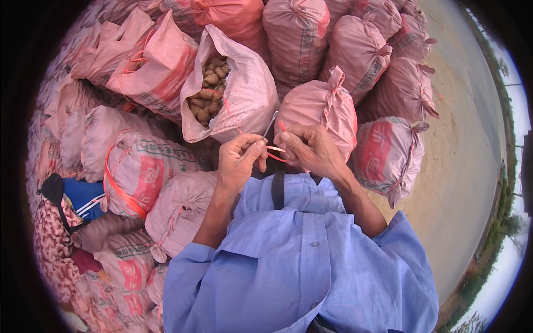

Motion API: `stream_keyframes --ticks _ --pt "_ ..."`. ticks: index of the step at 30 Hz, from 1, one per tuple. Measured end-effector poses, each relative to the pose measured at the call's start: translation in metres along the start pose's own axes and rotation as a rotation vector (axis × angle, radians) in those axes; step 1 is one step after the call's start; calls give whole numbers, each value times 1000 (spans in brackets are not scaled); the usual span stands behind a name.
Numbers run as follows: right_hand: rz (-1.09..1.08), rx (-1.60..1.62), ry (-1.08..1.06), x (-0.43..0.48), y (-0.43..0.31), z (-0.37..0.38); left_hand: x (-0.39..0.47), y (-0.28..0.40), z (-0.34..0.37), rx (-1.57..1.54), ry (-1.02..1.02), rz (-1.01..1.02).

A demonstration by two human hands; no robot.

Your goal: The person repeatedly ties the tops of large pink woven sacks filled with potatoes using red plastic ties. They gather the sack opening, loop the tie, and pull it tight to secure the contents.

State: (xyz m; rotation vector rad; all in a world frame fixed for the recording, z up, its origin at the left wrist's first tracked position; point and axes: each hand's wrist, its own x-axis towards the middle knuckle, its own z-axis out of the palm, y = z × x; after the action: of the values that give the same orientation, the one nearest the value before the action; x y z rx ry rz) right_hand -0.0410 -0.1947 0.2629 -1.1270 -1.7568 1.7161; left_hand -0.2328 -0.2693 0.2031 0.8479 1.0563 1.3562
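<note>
Between thumb and fingers, my left hand (241, 158) grips a thin metal sack needle (270, 124) that points up and away from me. Orange plastic twine (276, 149) loops across the gap to my right hand (312, 150), which pinches it near a short free end. Just beyond my hands stands an open pink woven sack (252, 93), its mouth tilted to the left. Knobbly tan tubers or rhizomes (211, 89) lie inside it. One strand of the twine hangs over the sack's rim. Right beside my right hand is a tied pink sack (314, 102).
Several tied sacks (297, 41) stand close together at the back. Another open sack (162, 62) leans at the back left. A bundle of orange twine (123, 193) drapes over a lying sack. Patterned cloth (54, 245), apparently a person's clothing, shows far left. Paved ground (462, 137) runs along the right.
</note>
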Motion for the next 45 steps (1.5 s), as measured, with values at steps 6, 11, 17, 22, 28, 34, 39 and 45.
stream_keyframes --ticks 6,11,17,22,28,34,39,45 --pt "-22 58 29 7 7 7 -1 -3 -6 10 -18 -35" --pt "-17 61 29 12 10 12 -3 -7 -12 15 -6 -39" --pt "5 10 9 20 3 18 -5 -10 -20 23 -2 -38" --pt "149 -34 -24 26 -5 22 -5 -14 -32 60 5 -12" --pt "101 -64 -70 36 -1 33 -4 -20 -51 43 10 -52" --pt "147 -58 -64 49 7 45 -5 -20 -65 58 7 -90" --pt "139 -190 -94 63 4 52 -7 -18 -79 180 32 -65" --pt "234 -229 -153 75 -3 62 -4 -12 -86 496 52 189"
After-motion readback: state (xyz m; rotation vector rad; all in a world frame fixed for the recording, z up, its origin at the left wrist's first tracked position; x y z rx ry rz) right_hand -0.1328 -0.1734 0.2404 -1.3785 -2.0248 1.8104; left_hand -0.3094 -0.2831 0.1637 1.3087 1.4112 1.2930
